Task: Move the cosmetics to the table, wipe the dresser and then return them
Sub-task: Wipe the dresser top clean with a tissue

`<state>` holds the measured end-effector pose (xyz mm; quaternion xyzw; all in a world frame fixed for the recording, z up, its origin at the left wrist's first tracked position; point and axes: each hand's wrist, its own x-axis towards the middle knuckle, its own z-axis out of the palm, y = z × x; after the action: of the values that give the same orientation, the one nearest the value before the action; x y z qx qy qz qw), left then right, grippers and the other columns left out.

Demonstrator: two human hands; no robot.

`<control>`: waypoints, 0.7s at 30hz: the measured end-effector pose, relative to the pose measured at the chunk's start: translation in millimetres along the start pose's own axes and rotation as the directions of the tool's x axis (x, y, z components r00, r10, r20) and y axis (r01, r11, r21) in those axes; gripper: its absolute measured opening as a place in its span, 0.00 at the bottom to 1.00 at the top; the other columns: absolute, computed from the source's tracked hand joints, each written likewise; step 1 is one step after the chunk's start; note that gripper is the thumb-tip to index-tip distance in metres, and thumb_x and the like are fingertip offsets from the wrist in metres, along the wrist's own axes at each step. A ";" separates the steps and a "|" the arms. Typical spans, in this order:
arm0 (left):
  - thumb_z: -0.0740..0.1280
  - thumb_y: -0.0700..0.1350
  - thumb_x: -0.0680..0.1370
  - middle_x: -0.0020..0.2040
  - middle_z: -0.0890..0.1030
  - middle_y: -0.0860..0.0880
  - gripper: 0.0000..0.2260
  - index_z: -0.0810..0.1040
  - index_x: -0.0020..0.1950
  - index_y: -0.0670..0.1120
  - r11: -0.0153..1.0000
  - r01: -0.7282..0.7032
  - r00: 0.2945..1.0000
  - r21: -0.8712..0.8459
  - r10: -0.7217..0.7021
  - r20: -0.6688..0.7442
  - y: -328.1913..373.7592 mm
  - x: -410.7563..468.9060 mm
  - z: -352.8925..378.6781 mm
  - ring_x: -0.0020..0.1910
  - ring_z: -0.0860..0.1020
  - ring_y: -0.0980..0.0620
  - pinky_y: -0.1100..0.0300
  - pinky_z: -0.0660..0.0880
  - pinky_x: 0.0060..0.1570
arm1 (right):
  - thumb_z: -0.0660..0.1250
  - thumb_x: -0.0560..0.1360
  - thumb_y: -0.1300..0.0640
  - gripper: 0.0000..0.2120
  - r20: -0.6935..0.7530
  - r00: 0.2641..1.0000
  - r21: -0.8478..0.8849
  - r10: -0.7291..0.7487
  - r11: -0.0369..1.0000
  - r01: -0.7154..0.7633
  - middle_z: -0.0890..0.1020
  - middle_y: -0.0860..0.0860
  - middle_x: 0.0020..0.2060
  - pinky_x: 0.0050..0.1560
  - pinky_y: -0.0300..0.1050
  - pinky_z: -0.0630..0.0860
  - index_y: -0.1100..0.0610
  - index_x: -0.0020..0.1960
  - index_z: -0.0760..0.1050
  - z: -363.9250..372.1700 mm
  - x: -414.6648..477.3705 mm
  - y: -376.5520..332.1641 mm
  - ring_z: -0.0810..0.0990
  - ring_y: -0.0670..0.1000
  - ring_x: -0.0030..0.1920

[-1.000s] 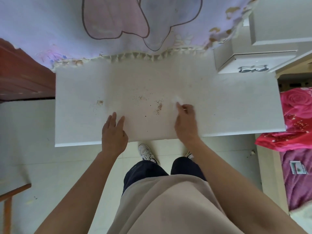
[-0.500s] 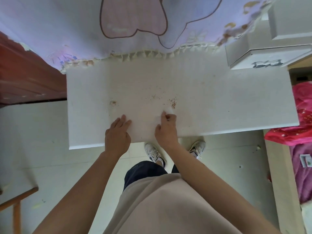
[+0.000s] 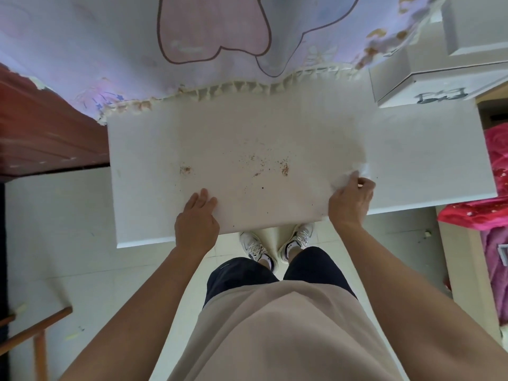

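Right hand point(image 3: 350, 200) is pinching a white tissue point(image 3: 360, 171) against the dresser top point(image 3: 247, 133) w/ curled fingers; left hand point(image 3: 197, 218) is lying flat, fingers together, near the front edge. Brown specks point(image 3: 284, 169) are sitting btwn them.

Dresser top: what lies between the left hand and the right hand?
In the head view, only scattered brown specks lie on the dresser top between the left hand and the right hand, which grips a white wipe.
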<state>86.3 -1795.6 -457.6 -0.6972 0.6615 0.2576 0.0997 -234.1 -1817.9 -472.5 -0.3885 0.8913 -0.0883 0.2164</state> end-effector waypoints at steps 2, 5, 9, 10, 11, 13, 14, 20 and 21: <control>0.58 0.40 0.79 0.78 0.61 0.51 0.21 0.71 0.72 0.49 1.000 0.001 1.000 0.004 -0.001 -0.001 -0.4 -0.6 0.3 0.77 0.59 0.49 0.46 0.75 0.60 | 0.60 0.74 0.68 0.33 0.018 0.996 -0.112 -0.083 0.990 0.085 0.63 0.60 0.68 0.61 0.52 0.72 0.60 0.77 0.56 15.7 -5.9 -19.5 0.67 0.62 0.63; 0.58 0.39 0.79 0.78 0.61 0.52 0.22 0.70 0.73 0.50 0.999 0.019 1.000 -0.027 -0.019 0.003 0.7 0.5 -0.1 0.77 0.58 0.51 0.45 0.73 0.63 | 0.59 0.73 0.68 0.34 0.155 0.915 -0.110 -0.373 0.914 0.391 0.63 0.59 0.68 0.62 0.50 0.69 0.61 0.77 0.56 41.7 -21.5 -66.4 0.66 0.60 0.62; 0.57 0.39 0.80 0.79 0.59 0.54 0.22 0.69 0.74 0.51 0.998 0.058 0.998 -0.034 -0.056 0.040 3.5 1.2 -4.9 0.77 0.57 0.52 0.46 0.68 0.68 | 0.59 0.72 0.70 0.33 0.374 0.686 0.054 -0.625 0.753 0.656 0.64 0.59 0.68 0.61 0.49 0.69 0.61 0.76 0.59 61.6 -45.3 -114.9 0.67 0.61 0.62; 0.57 0.39 0.80 0.79 0.58 0.54 0.22 0.69 0.74 0.51 0.997 0.069 0.997 -0.034 -0.067 0.047 5.7 1.7 -6.9 0.77 0.57 0.52 0.47 0.66 0.69 | 0.58 0.73 0.70 0.32 0.397 0.658 0.109 -0.640 0.744 0.659 0.64 0.58 0.68 0.61 0.49 0.70 0.60 0.76 0.60 60.4 -47.0 -119.8 0.67 0.60 0.63; 0.57 0.39 0.80 0.79 0.59 0.54 0.22 0.69 0.74 0.51 0.996 0.080 0.996 -0.031 -0.079 0.051 8.4 2.6 -8.9 0.77 0.58 0.52 0.47 0.65 0.70 | 0.58 0.73 0.71 0.32 0.391 0.648 0.161 -0.653 0.742 0.651 0.64 0.58 0.68 0.61 0.49 0.71 0.60 0.76 0.61 56.9 -45.9 -121.2 0.67 0.59 0.64; 0.57 0.38 0.80 0.78 0.61 0.54 0.22 0.71 0.73 0.50 0.994 0.105 0.994 -0.027 -0.104 0.036 13.2 4.1 -11.9 0.77 0.60 0.52 0.49 0.63 0.72 | 0.58 0.73 0.72 0.31 0.298 0.674 0.236 -0.676 0.736 0.634 0.65 0.56 0.68 0.60 0.49 0.72 0.59 0.75 0.64 42.8 -37.0 -114.2 0.67 0.58 0.64; 0.57 0.38 0.80 0.77 0.62 0.54 0.21 0.71 0.72 0.50 0.992 0.119 0.993 -0.038 -0.118 0.020 14.8 4.5 -12.8 0.76 0.61 0.52 0.49 0.63 0.72 | 0.58 0.74 0.72 0.30 0.225 0.700 0.256 -0.677 0.735 0.628 0.66 0.57 0.68 0.60 0.49 0.72 0.59 0.75 0.65 33.4 -28.5 -107.2 0.68 0.58 0.64; 0.56 0.36 0.80 0.79 0.58 0.54 0.24 0.67 0.75 0.50 0.992 0.122 0.992 -0.043 -0.120 0.031 18.2 3.8 -9.9 0.78 0.56 0.53 0.50 0.63 0.72 | 0.59 0.74 0.70 0.31 -0.071 0.960 0.036 -0.272 0.961 0.275 0.66 0.59 0.69 0.64 0.51 0.67 0.59 0.76 0.62 -4.5 65.8 -60.1 0.68 0.61 0.63; 0.56 0.36 0.80 0.79 0.57 0.54 0.25 0.66 0.76 0.50 0.991 0.124 0.991 -0.042 -0.122 0.051 19.5 4.4 -10.3 0.78 0.55 0.53 0.50 0.63 0.72 | 0.59 0.73 0.70 0.32 -0.045 0.979 -0.021 -0.196 0.980 0.196 0.64 0.58 0.69 0.64 0.50 0.66 0.59 0.77 0.59 -2.4 72.7 -57.6 0.67 0.61 0.64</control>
<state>69.6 -1806.5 -447.0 -0.7325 0.6086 0.2824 0.1155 -241.4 -1910.3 -474.7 -0.4740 0.8543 -0.1110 0.1823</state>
